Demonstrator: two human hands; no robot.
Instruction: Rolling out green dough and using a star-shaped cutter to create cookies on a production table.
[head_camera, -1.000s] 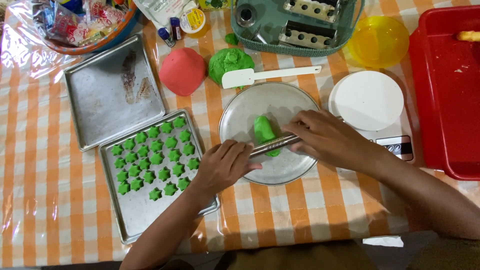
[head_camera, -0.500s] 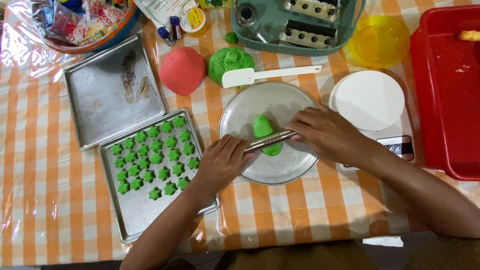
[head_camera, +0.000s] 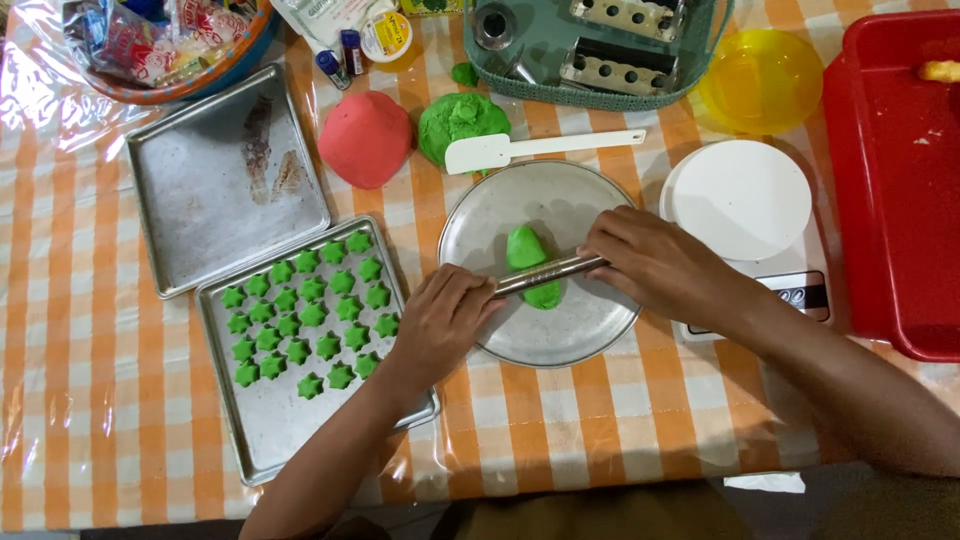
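Both hands have pushed the slim steel rolling pin (head_camera: 548, 273) down across the flattened green dough piece (head_camera: 533, 265) on the round metal plate (head_camera: 500, 215). Left hand (head_camera: 445, 318) and right hand (head_camera: 655, 262) each grasp an end. Pressing unevenly could skid the plate towards the tray of green star cookies (head_camera: 310, 310) near the tabletop's front edge.

Red dough ball (head_camera: 365, 138), white spatula (head_camera: 535, 148), yellow bowl (head_camera: 762, 78), red tub (head_camera: 895, 180), scale (head_camera: 750, 215).
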